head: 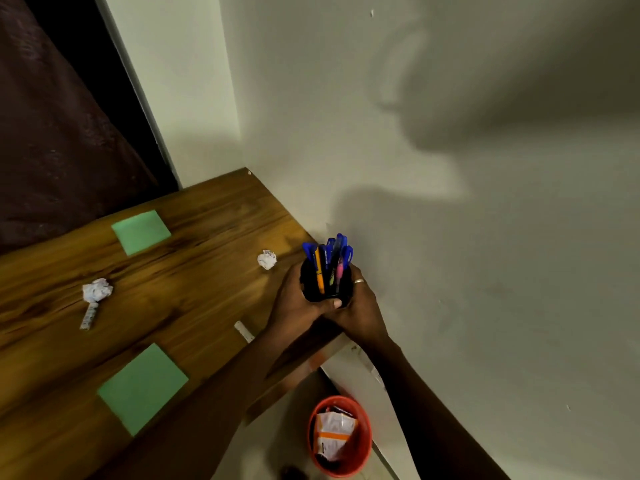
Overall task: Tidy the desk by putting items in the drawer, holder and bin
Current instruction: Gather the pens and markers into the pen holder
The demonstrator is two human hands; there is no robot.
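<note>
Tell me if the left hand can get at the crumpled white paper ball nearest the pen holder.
Probably yes, once freed: the left hand holds the black pen holder, and the crumpled white paper ball lies close by on the brown wooden desk, nothing between.

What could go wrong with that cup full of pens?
The pen holder, gripped by the left hand and right hand near the desk edge, is crammed; tilting it might spill pens toward the red bin below. The left forearm could also nudge the small white stick off the desk.
</note>
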